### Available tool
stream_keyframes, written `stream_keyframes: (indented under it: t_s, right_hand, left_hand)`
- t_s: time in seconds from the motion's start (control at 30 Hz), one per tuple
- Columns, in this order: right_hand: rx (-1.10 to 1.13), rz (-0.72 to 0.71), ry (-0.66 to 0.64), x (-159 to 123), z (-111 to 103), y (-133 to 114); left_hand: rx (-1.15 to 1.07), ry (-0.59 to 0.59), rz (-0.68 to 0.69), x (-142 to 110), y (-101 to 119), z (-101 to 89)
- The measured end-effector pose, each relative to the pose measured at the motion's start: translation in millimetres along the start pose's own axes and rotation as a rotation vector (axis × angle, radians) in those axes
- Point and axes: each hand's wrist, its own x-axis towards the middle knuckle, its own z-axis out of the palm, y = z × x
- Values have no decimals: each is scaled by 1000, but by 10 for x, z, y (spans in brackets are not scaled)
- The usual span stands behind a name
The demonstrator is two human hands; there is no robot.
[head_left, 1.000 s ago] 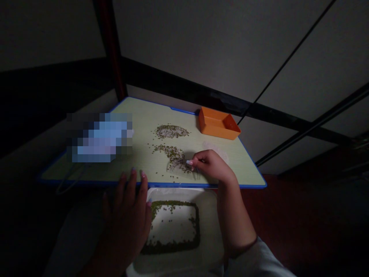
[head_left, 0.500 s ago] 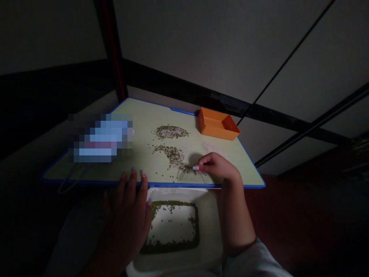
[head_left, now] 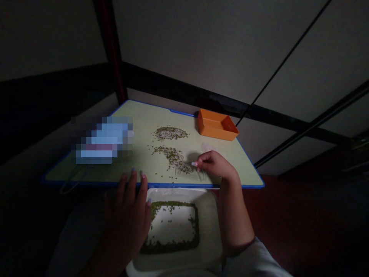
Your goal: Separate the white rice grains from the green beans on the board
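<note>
My right hand (head_left: 212,163) is closed in a pinch over the table, its fingertips at the right end of the nearer pile of small green beans (head_left: 173,156). A thin grey thing sticks out from the pinch toward the beans; its kind is too small to tell. Under these fingertips lies a clear see-through dish or lid (head_left: 198,176), its outline faint. My left hand (head_left: 129,207) is open with fingers spread, at the left side of a white basin (head_left: 211,231). Green beans (head_left: 170,246) line the edges of the basin's floor.
A pale green table (head_left: 144,115) with a blue edge stands ahead. Farther back lies another pile of beans mixed with pale grains (head_left: 170,133). An orange box (head_left: 217,130) sits at the back right, near pinkish grains (head_left: 208,147). A blurred-out bluish object (head_left: 102,140) is at left.
My right hand has shifted slightly up and to the left, still pinched, with the thin grey thing showing at its tip. My left hand stays in place.
</note>
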Motion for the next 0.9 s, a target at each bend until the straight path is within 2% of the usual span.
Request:
stream_keyframes:
  t_s: [0.43, 0.9]
  right_hand:
    - [-20, -17, -74, 88, 105, -88]
    - [-96, 52, 39, 22, -11, 22]
  left_hand:
    - [5, 2, 13, -16, -6, -17]
    - [-18, -5, 7, -12, -17, -7]
